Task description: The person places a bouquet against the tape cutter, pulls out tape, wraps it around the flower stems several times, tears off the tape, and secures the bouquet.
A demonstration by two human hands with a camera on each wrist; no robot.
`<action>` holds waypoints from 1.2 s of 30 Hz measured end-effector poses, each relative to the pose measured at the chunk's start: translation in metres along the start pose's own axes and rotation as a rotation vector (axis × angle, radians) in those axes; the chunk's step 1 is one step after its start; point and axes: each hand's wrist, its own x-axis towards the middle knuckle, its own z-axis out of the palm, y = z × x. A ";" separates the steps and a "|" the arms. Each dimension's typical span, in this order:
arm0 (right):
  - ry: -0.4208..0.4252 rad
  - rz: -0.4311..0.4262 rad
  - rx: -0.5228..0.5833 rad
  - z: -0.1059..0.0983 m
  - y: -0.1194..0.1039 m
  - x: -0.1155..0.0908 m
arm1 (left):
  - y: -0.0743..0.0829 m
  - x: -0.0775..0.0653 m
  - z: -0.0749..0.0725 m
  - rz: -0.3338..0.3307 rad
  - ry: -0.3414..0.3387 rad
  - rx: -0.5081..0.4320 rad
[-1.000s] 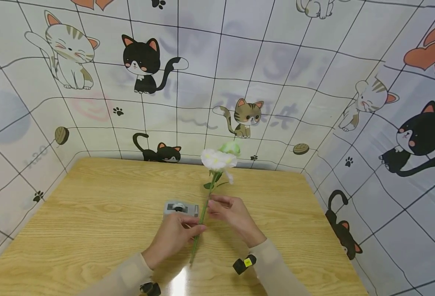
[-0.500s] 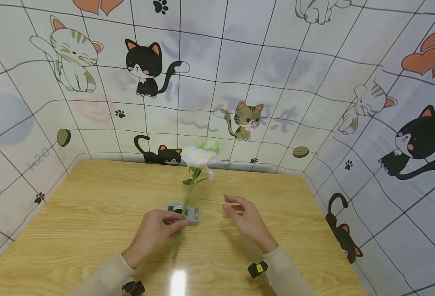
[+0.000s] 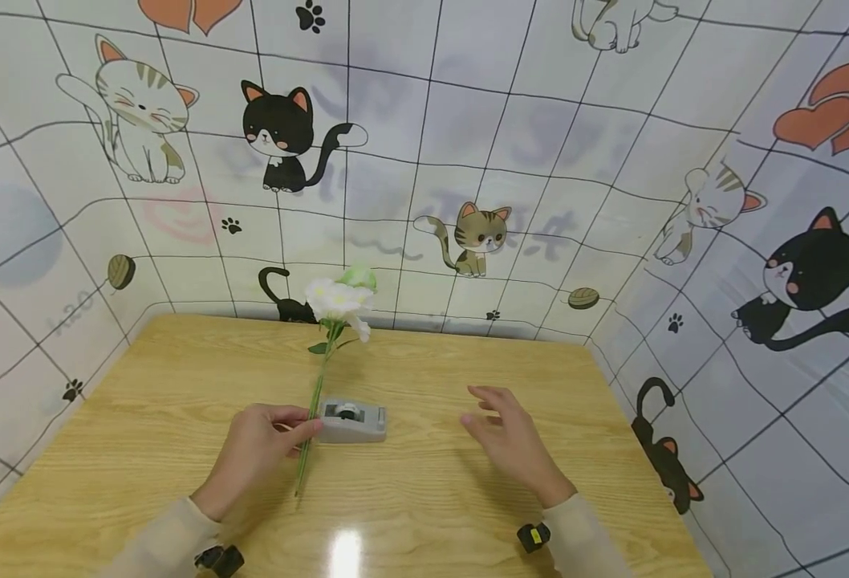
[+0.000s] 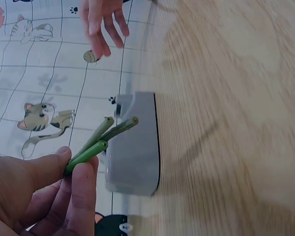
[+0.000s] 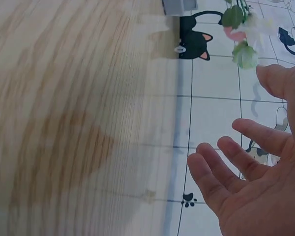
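My left hand (image 3: pixel 258 445) pinches the green stems of a small bunch of artificial flowers (image 3: pixel 339 301), white blooms with one pale green one, held tilted above the table. Three cut stem ends (image 4: pixel 101 142) stick out past the thumb and forefinger in the left wrist view. Just right of the stems, a grey tape dispenser (image 3: pixel 355 423) sits on the table. My right hand (image 3: pixel 518 441) hovers to the right of the dispenser, fingers spread and loosely bent, holding nothing. In the right wrist view its palm and fingers (image 5: pixel 250 172) show, apart from everything.
The wooden table (image 3: pixel 432 506) reaches back to a white grid-patterned cloth (image 3: pixel 396 120) printed with cats, which hangs behind it and along both sides. A bright light reflection lies on the table near the front.
My left hand has carried the flowers leftward, from in front of the dispenser's right end to its left end. My right hand has let go of the stem and drawn away right.
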 end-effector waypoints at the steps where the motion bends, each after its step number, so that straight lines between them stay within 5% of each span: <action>1: 0.003 -0.006 -0.023 -0.002 0.001 -0.001 | -0.003 0.001 -0.004 -0.004 0.003 0.011; 13: 0.048 -0.074 -0.244 -0.018 0.024 -0.011 | -0.033 0.009 -0.040 -0.009 0.027 0.129; 36: 0.054 -0.073 -0.320 -0.034 0.032 -0.016 | -0.076 0.019 -0.086 -0.044 0.055 0.284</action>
